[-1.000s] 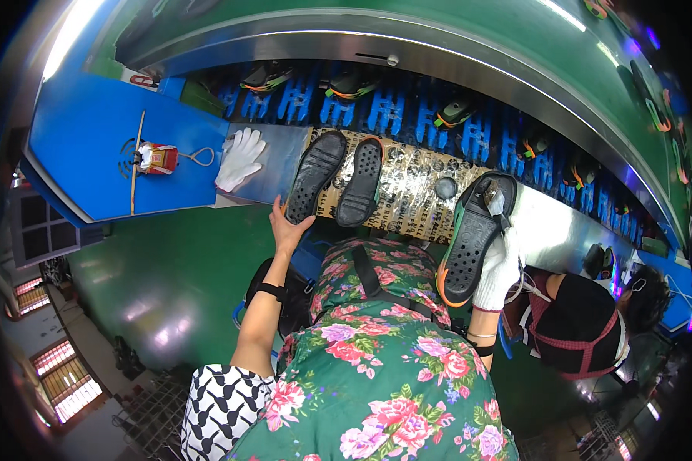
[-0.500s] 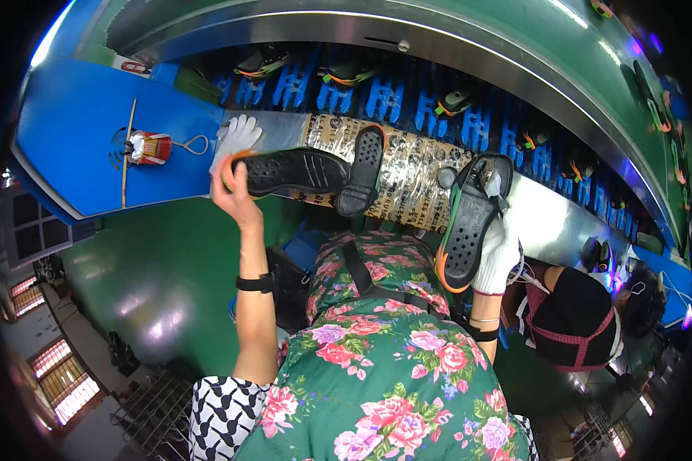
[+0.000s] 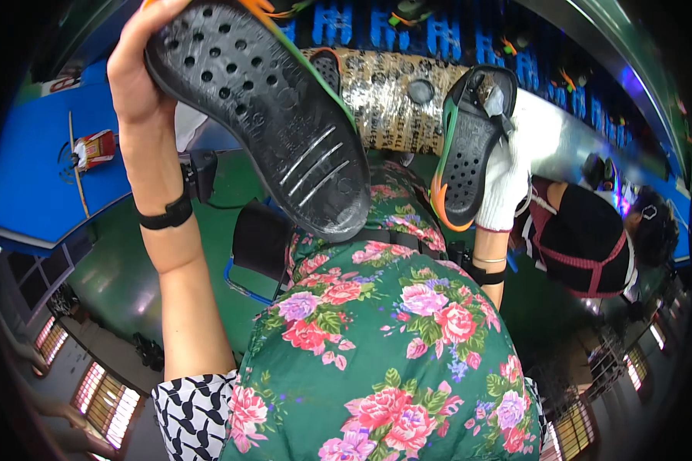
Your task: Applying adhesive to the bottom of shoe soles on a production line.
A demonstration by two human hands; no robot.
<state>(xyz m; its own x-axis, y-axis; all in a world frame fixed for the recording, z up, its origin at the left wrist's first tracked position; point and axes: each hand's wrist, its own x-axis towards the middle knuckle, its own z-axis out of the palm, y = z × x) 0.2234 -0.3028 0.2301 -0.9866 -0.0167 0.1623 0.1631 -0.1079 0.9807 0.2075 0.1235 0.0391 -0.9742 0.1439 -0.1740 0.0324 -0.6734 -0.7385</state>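
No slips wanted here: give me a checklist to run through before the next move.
1. Left hand grips the raised shoe: ok.
2. Right hand holds the second shoe: ok.
3. Both hands gloved: not ok; the right wears a white glove, the left is bare.
4. Held shoes apart: ok, gap visible.
5. Third shoe on the taped surface in full view: not ok; the raised shoe hides much of it.
6. Far faces of the held shoes clean: cannot tell, turned away.

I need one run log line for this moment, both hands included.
Left hand: bare, holding a perforated black shoe | Right hand: white-gloved, holding a second perforated shoe | Beyond: taped cardboard, partly hidden black sole
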